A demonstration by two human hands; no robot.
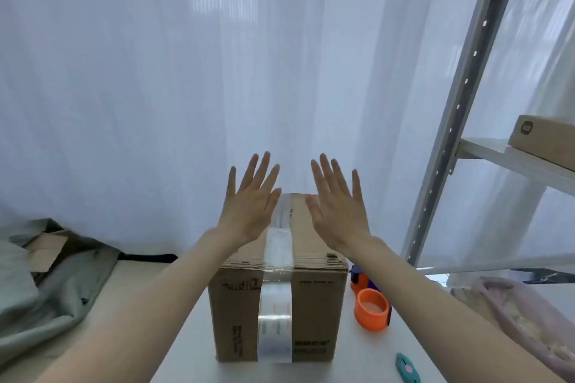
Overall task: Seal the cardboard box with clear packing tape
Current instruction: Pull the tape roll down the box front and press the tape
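Observation:
A brown cardboard box (314, 314) stands on the white table, its flaps closed. A strip of clear packing tape (276, 320) runs along the top seam and down the near face. My left hand (250, 204) and my right hand (337, 207) hover above the far part of the box top, palms facing away, fingers spread, holding nothing. An orange tape dispenser (371, 308) lies on the table just right of the box.
A teal utility knife (407, 368) lies near the table's front right. A metal shelf (460, 109) with a flat carton (544, 140) rises at the right. Grey cloth and cardboard scraps (53, 274) lie on the floor at the left. White curtains hang behind.

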